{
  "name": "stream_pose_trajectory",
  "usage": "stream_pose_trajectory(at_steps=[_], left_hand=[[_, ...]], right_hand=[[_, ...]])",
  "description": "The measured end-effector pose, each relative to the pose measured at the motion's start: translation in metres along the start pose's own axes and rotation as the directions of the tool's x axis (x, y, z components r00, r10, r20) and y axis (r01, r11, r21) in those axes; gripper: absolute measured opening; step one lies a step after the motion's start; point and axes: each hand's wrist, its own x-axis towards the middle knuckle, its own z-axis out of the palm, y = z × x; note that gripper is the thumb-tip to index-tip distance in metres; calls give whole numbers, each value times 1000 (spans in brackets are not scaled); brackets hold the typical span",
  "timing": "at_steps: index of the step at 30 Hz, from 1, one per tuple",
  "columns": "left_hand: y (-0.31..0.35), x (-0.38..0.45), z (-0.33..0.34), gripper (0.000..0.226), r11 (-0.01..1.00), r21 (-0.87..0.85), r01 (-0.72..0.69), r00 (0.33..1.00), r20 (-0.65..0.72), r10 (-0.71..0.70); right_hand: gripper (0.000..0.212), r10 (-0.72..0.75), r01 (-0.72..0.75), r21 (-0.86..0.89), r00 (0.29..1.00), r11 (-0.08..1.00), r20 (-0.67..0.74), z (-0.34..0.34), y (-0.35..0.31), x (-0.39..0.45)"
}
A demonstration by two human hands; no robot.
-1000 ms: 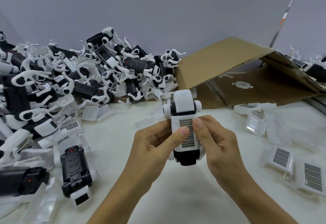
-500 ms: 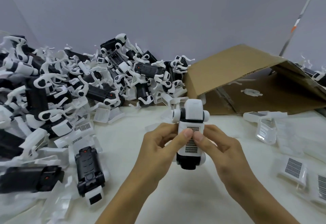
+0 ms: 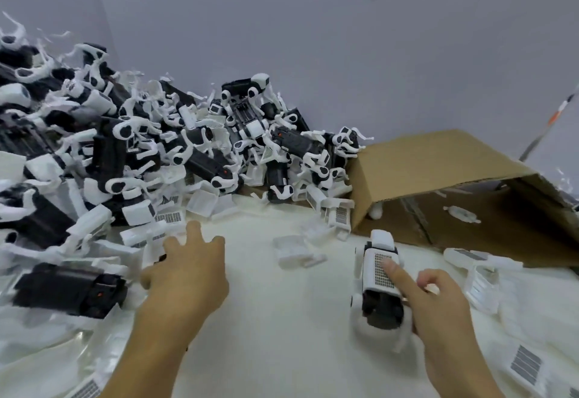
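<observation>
The left hand (image 3: pixel 188 275) has let go of the toy robot dog (image 3: pixel 374 286), which both hands held at mid-frame a moment ago. It now stretches toward the left of the frame. The right hand (image 3: pixel 438 306) alone has carried the toy to the lower right.

The toy sits low over the white table (image 3: pixel 282 319), just in front of the open cardboard box (image 3: pixel 438 172). Motion blur hides whether its legs touch the surface. Its dotted panel (image 3: pixel 379 272) faces up, with the black end toward the person. The grip looks meant to keep the freshly seated panel pressed down while the toy goes aside as finished.

The right hand's fingers are curled round the toy's right flank. The index finger (image 3: pixel 399 275) lies straight along the dotted panel, its tip pressing on it.

The left hand's fingers (image 3: pixel 195 234) are spread wide and hold nothing. They hover at the near edge of the pile of toy robot dogs (image 3: pixel 156 146) that fills the left of the frame, just beside the loose white panels (image 3: pixel 169 219). A black body (image 3: pixel 72 291) lies further left. The reach is probably for the next piece, though which one cannot be told.
</observation>
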Motion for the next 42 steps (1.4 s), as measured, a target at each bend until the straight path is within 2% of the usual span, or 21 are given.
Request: stream_pose_trajectory(at_steps=[2,4,6,8,9,12,15,17,20,23,25,27,28,30,33,35,36,37,40,41,42], left_hand=[[1,7,4,41,988,-116,-98,986,-146,81],[7,11,11,37,928,-287,-238,926,-356,127],[22,7,13,33,761,-458,-459,819,-551,162],[36,2,13,43,487,-643,-591,777,-615,132],[42,0,15,48,343,-734,-586,801,-588,112],[58,1,26,58,3,-927,-375,923,-373,95],[67,3,33,52,-162,-961,-223,967,-239,85],[68,7,35,49,-225,-958,-181,975,-204,86],[68,4,34,48,-253,-926,-278,953,-300,50],[77,-8,32,58,-130,-821,-556,831,-547,-98],[84,-16,35,53,-169,-668,-725,689,-704,-172],[90,-25,36,42,-162,-512,-844,534,-829,-166],[90,-28,37,32,-114,-437,-892,449,-885,-119],[89,-30,40,21,-36,-296,-955,294,-955,47],[87,-33,44,13,-35,-210,-977,185,-917,354],[87,-34,48,4,8,-158,-987,144,-879,455],[87,-34,51,15,37,-166,-985,165,-881,442],[87,-35,52,26,75,-216,-974,228,-892,391],[85,-33,48,52,122,-533,-837,545,-832,104],[85,-31,45,56,82,-671,-737,675,-735,57],[85,-28,43,58,24,-798,-603,796,-599,86]], right_hand=[[45,56,-57,16,998,998,24,-4,-1,6],[34,171,-171,-3,984,985,59,-10,-6,9],[25,258,-259,5,962,966,92,-21,-18,10],[21,267,-274,51,956,960,120,-39,-34,11],[22,250,-264,123,961,957,121,-51,-44,14],[23,115,-107,461,993,881,12,-94,-89,31],[14,-66,161,669,984,726,-165,-130,-137,56],[16,-117,189,664,981,724,-152,-140,-153,65],[29,-28,45,544,999,838,-39,-134,-134,68],[44,30,-53,134,986,990,166,-104,-85,51],[56,212,-164,-152,894,975,394,-69,-50,30],[71,408,-316,-258,701,913,585,-34,-27,13],[78,454,-413,-228,612,882,647,-20,-21,8],[85,432,-575,-58,540,816,722,0,-14,1],[66,321,-722,302,588,623,743,14,-10,-1],[53,252,-678,470,685,565,684,16,-5,5],[50,228,-628,518,736,580,637,16,-2,9],[51,197,-574,555,781,602,593,15,0,13],[56,41,-345,596,885,725,463,6,10,20],[56,-24,-272,571,889,775,457,4,13,19],[57,-88,-218,547,874,808,479,3,17,18]])
